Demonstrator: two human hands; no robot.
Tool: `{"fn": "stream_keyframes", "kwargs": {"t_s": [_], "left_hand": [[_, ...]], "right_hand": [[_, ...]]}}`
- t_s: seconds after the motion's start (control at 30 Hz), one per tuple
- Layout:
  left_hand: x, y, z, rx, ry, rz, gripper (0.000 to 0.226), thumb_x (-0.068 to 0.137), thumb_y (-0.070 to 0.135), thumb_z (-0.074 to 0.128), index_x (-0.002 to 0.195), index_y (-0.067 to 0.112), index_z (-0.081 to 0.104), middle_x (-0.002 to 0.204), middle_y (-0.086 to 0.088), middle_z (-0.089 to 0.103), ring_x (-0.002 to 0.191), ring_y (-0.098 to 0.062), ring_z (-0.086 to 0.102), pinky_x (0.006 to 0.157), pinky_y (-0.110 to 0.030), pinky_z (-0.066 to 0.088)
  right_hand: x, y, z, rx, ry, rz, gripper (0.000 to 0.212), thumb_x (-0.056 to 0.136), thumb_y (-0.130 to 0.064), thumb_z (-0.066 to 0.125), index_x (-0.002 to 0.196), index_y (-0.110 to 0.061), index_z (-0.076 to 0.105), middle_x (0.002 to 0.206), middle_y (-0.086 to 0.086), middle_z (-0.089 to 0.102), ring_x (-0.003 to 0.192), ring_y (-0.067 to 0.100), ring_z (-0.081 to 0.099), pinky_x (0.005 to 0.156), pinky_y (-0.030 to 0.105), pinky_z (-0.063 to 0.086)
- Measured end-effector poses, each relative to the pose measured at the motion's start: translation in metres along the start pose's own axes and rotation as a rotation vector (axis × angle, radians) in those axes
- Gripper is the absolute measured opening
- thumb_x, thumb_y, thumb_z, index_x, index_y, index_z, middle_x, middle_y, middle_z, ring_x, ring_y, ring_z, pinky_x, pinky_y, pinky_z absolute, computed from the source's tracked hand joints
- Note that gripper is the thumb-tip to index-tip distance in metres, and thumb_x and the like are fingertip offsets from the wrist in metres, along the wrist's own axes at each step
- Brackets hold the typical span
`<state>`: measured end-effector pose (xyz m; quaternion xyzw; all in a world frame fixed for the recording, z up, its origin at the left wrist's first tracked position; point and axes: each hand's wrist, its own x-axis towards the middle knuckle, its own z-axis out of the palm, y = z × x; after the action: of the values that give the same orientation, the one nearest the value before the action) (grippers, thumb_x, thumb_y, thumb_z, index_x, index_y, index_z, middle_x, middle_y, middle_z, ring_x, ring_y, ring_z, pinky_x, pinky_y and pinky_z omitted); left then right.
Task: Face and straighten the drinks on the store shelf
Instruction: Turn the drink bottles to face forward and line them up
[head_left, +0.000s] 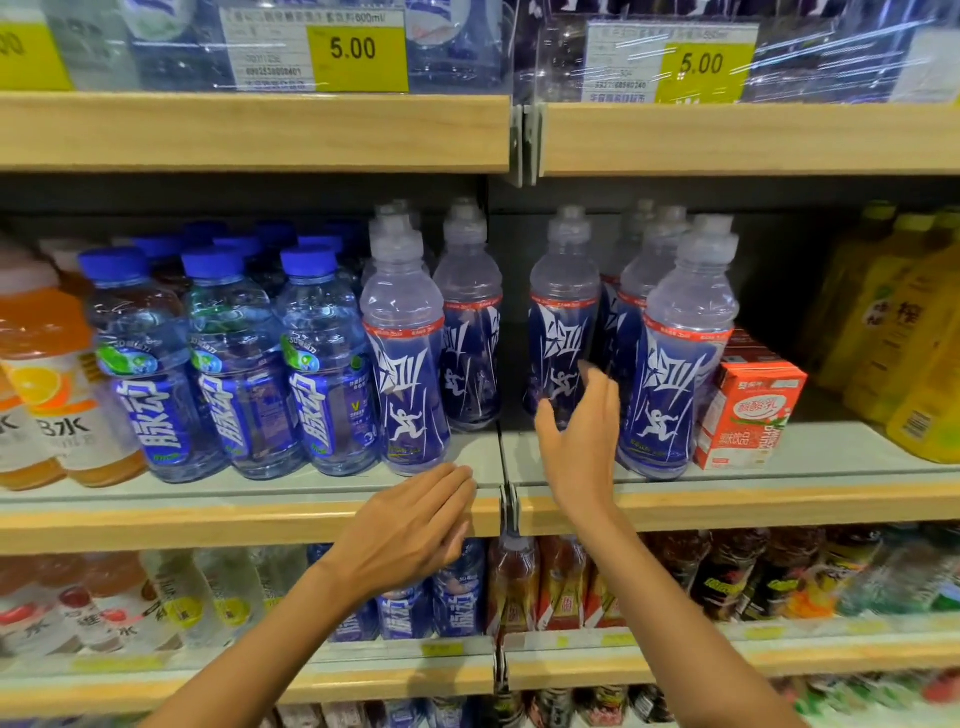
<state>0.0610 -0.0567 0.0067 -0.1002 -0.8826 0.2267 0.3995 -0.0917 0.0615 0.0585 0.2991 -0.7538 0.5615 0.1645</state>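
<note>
Right hand (579, 447), fingers apart, hovered by a bottle (563, 322); left hand (410, 525), fingers together, waited. A careless nudge could topple it.

The left forearm (270, 639) and right forearm (675, 613) rise, bare, from the bottom edge toward the frame's centre. The left hand (410, 525) lies flat just below centre, palm down, fingers straight and together, pointing up-right. The right hand (582, 436), higher and right of centre, stands upright, fingers loosely extended, thumb spread leftward

One wide-angle view from the wearer's head faces the store shelf (249, 519) straight on, close up, middle tier filling mid-frame.
</note>
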Motion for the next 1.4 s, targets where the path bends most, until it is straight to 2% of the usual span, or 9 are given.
{"fn": "stream_keyframes", "kwargs": {"t_s": [0.13,0.3,0.43,0.63,0.8,1.0,1.1,1.23,1.4], "left_hand": [[0.000,-0.001,0.000,0.027,-0.014,0.039,0.044,0.098,0.023,0.035,0.108,0.000,0.071,0.112,-0.015,0.070,0.101,-0.025,0.068,0.087,-0.034,0.055],[-0.002,-0.001,0.001,0.031,-0.005,0.036,0.044,0.098,0.024,0.035,0.108,0.001,0.071,0.112,-0.015,0.070,0.102,-0.025,0.068,0.088,-0.033,0.055],[-0.002,-0.001,0.000,0.002,-0.034,0.004,0.044,0.097,0.028,0.036,0.111,0.002,0.069,0.115,-0.014,0.069,0.104,-0.023,0.067,0.092,-0.032,0.053],[-0.002,-0.002,-0.001,-0.006,-0.052,-0.012,0.045,0.097,0.029,0.036,0.111,0.002,0.069,0.115,-0.013,0.069,0.104,-0.023,0.066,0.094,-0.031,0.052],[-0.002,-0.001,-0.003,-0.007,-0.065,-0.018,0.042,0.096,0.029,0.040,0.111,0.002,0.069,0.115,-0.013,0.069,0.104,-0.022,0.066,0.095,-0.031,0.051],[0.003,0.001,-0.007,-0.010,-0.091,-0.057,0.040,0.090,0.029,0.048,0.109,0.001,0.069,0.111,-0.014,0.070,0.101,-0.024,0.067,0.092,-0.031,0.052],[0.011,0.006,-0.016,-0.125,-0.127,-0.152,0.036,0.089,0.028,0.048,0.104,0.003,0.069,0.107,-0.010,0.070,0.096,-0.022,0.067,0.081,-0.029,0.055],[0.025,0.012,-0.033,-0.327,-0.192,-0.418,0.033,0.093,0.033,0.042,0.103,0.010,0.064,0.100,-0.001,0.066,0.088,-0.018,0.064,0.066,-0.030,0.051],[0.068,0.012,-0.062,-0.932,0.120,-1.042,0.020,0.099,0.028,0.048,0.104,0.020,0.066,0.093,0.007,0.070,0.086,-0.004,0.064,0.080,-0.026,0.051]], "right_hand": [[-0.014,-0.017,0.005,0.141,-0.135,-0.079,0.033,0.091,-0.016,0.061,0.119,-0.003,0.048,0.112,0.004,0.051,0.102,0.012,0.046,0.086,0.011,0.031],[0.014,-0.027,0.034,0.164,-0.264,0.035,0.041,0.086,-0.025,0.069,0.114,0.000,0.052,0.089,0.002,0.055,0.081,0.016,0.053,0.063,0.011,0.032],[0.029,-0.031,0.056,0.230,-0.316,0.074,0.064,0.082,-0.029,0.074,0.131,-0.002,0.042,0.127,0.015,0.056,0.115,0.028,0.055,0.095,0.031,0.045],[0.041,-0.033,0.073,0.251,-0.356,0.154,0.066,0.082,-0.027,0.073,0.131,0.000,0.038,0.135,0.019,0.051,0.122,0.034,0.052,0.100,0.043,0.043],[0.034,-0.029,0.066,0.316,-0.298,0.124,0.054,0.084,-0.017,0.072,0.125,0.002,0.041,0.125,0.017,0.055,0.097,0.021,0.056,0.069,0.004,0.039],[0.017,-0.030,0.029,0.261,-0.283,0.008,0.037,0.082,-0.025,0.074,0.097,-0.008,0.044,0.080,-0.004,0.053,0.069,0.004,0.051,0.061,0.007,0.037],[0.005,-0.031,0.002,0.264,-0.295,-0.031,0.039,0.083,-0.030,0.072,0.101,-0.010,0.045,0.099,0.005,0.058,0.087,0.017,0.059,0.072,0.023,0.048],[-0.011,-0.036,-0.035,0.349,-0.355,-0.051,0.038,0.083,-0.027,0.072,0.109,-0.011,0.048,0.102,0.001,0.062,0.087,0.006,0.062,0.072,0.013,0.049],[-0.037,-0.040,-0.060,0.468,-0.420,-0.009,0.035,0.083,-0.024,0.072,0.110,-0.015,0.053,0.097,-0.013,0.066,0.083,-0.008,0.063,0.067,0.005,0.045]]}}
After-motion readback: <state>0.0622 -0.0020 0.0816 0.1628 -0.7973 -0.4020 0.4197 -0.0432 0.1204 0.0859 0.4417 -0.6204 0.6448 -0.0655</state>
